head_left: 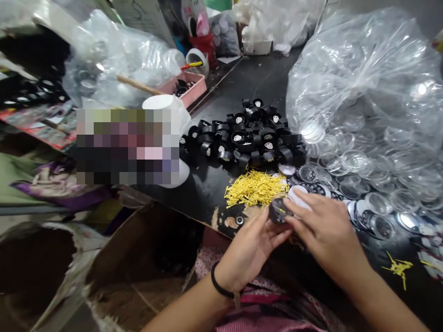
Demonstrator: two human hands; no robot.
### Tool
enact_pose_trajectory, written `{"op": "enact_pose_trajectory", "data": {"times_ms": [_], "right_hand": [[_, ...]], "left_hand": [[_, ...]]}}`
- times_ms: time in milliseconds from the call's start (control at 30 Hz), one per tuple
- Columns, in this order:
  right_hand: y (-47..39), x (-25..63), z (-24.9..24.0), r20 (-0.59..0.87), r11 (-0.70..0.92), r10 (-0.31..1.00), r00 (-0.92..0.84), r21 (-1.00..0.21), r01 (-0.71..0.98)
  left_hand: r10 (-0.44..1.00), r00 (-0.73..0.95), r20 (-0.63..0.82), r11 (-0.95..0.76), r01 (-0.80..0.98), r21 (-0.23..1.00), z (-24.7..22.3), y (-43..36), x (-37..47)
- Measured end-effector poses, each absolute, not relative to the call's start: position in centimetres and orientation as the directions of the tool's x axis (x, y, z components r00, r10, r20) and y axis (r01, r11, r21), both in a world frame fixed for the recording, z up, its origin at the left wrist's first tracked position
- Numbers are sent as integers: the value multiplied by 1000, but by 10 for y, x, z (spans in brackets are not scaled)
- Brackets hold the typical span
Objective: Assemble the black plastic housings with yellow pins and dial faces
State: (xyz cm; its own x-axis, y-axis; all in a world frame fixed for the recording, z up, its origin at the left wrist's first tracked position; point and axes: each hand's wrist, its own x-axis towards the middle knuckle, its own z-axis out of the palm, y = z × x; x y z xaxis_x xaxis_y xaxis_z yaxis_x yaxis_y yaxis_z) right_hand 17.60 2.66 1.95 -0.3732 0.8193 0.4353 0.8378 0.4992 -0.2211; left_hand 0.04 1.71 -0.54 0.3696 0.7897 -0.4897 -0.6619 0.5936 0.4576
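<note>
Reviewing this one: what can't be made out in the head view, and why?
All in the head view:
1. Dark dial in the left hand: markings too small and blurred.
2. White disc: the right hand hides whether it is gripped.
3. White object: pixelation hides part.
4. Large clear bag: cut off by the right edge.

Your left hand [251, 251] and right hand [325, 226] partly cover the dark disc [278, 212], whose markings are too blurred for you to read. Pixel blocks [128, 146] hide a patch at your left. The clear bag [367, 55] runs past the right edge, your forearms [194, 303] past the bottom.
</note>
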Motion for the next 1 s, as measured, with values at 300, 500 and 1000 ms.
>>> {"op": "enact_pose_trajectory", "data": {"times_ms": [300, 500, 1000], "right_hand": [[18, 150, 31, 322, 360, 924, -204, -560, 746], [26, 132, 23, 345, 318, 929, -133, -561, 764], [25, 115, 28, 90, 291, 925, -368, -792, 537]], "left_hand": [[920, 289, -263, 367, -408, 836, -4, 12, 0], [929, 335, -155, 210, -135, 968, 0, 3, -2], [974, -86, 209, -90, 700, 708, -9, 8, -124]]}}
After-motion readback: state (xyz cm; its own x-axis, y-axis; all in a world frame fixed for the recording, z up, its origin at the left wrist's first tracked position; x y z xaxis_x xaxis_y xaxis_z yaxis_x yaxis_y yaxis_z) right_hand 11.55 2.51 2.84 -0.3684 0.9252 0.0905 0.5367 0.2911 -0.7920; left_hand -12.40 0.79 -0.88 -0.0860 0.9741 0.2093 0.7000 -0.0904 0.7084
